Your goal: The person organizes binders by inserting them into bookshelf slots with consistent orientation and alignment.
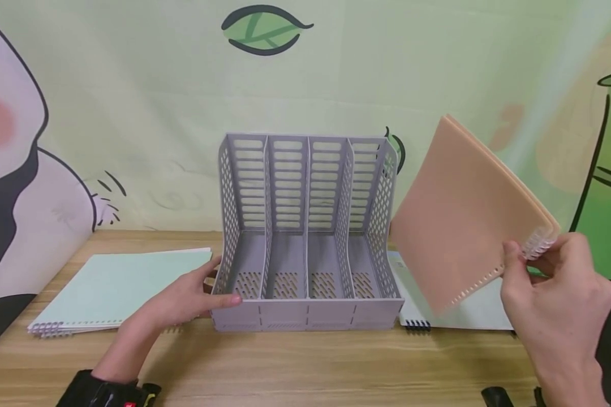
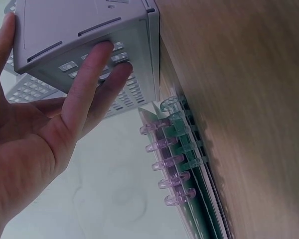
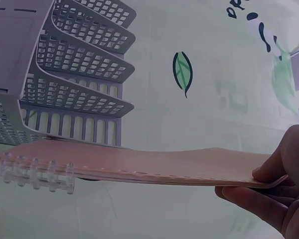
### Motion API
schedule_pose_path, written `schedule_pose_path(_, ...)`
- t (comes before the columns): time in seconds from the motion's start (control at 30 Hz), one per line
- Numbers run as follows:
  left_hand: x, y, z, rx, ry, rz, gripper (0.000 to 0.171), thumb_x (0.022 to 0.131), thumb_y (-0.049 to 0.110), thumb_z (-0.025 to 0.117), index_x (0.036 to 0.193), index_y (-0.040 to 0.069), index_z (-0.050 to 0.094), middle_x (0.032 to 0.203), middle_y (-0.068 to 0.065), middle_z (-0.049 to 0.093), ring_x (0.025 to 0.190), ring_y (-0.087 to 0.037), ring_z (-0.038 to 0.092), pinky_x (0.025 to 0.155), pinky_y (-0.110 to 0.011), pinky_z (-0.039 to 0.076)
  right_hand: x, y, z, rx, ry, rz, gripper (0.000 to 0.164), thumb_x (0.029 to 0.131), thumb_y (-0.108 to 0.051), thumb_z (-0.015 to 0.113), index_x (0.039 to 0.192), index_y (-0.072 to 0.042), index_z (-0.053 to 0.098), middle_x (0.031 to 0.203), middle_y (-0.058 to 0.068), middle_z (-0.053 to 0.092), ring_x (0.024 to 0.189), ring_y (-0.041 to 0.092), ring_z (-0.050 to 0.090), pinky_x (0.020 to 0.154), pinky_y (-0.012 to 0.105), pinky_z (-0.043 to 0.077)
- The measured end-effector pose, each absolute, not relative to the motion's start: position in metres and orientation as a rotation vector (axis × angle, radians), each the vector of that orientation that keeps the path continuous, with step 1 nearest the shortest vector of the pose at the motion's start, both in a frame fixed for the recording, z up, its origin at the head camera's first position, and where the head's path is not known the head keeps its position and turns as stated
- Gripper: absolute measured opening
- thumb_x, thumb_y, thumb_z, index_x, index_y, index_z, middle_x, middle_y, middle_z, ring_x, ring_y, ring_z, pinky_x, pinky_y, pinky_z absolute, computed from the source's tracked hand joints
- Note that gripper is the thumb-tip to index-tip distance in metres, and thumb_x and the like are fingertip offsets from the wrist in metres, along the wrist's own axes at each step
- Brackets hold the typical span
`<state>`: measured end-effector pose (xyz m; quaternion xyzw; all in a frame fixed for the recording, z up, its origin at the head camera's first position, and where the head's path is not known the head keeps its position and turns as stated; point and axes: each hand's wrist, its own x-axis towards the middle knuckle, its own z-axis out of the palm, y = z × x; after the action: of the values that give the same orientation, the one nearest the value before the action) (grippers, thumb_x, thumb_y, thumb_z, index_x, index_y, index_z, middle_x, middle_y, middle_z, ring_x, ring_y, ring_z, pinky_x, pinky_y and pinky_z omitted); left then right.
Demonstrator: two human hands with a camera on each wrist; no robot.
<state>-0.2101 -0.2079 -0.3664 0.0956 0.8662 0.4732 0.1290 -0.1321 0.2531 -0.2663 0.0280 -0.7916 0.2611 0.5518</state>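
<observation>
My left hand (image 1: 185,297) rests at the front left corner of a lilac file organizer (image 1: 308,314). Its thumb lies across the front edge, and in the left wrist view the extended fingers (image 2: 87,82) touch the perforated side wall. My right hand (image 1: 557,294) pinches a peach ring-bound notebook (image 1: 468,215) by a corner beside clear rings, thumb on the near face. Tilted, the notebook hangs in the air right of the organizer. In the right wrist view, my right hand (image 3: 284,181) holds one end of the notebook (image 3: 139,164), with clear rings at the other end.
Mint-green ring-bound notebooks (image 1: 122,288) lie stacked on the wooden table (image 1: 285,367) left of the organizer. On the right lies a pale notebook (image 1: 468,311) with black rings, partly hidden behind the peach one. A printed backdrop (image 1: 173,85) hangs behind the table.
</observation>
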Motion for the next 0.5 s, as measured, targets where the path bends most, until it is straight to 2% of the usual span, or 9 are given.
schedule_pose_path(0.23,-0.211,-0.208,-0.367,0.280,2.515,1.375,0.110,0.083,0.040,0.079,0.158,0.003,0.007,0.141,-0.023,0.038,0.107,-0.030,0.060,0.070,-0.032,0.055,-0.126,0.251,-0.262,0.077,-1.848,0.622,0.026,0.084,-0.005,0.071,0.092,0.015,0.055,0.082,0.023,0.067,0.075,-0.032,0.045,0.064,-0.003,0.034)
schedule_pose_path(0.4,-0.212,-0.208,-0.367,0.278,2.502,1.388,0.109,0.083,0.039,0.079,0.158,0.005,0.008,0.140,-0.023,0.039,0.107,-0.030,0.060,0.070,-0.032,0.055,-0.120,0.251,-0.258,0.069,-1.868,0.619,0.027,0.085,-0.001,0.070,0.097,0.017,0.053,0.086,0.027,0.066,0.076,-0.031,0.044,0.062,-0.004,0.034)
schedule_pose_path(0.43,-0.212,-0.208,-0.367,0.279,2.500,1.390,0.109,0.083,0.039,0.079,0.158,0.005,0.008,0.140,-0.023,0.039,0.107,-0.030,0.060,0.070,-0.032,0.055,-0.119,0.250,-0.258,0.056,-1.872,0.627,0.028,0.085,0.000,0.070,0.098,0.017,0.053,0.087,0.024,0.067,0.076,-0.031,0.044,0.062,-0.003,0.034)
schedule_pose_path(0.5,-0.211,-0.208,-0.367,0.280,2.501,1.388,0.109,0.083,0.040,0.079,0.158,0.005,0.009,0.140,-0.023,0.039,0.107,-0.029,0.061,0.070,-0.032,0.055,-0.118,0.250,-0.257,0.039,-1.871,0.644,0.028,0.085,0.002,0.069,0.100,0.018,0.052,0.090,0.009,0.068,0.075,-0.029,0.046,0.062,-0.003,0.036)
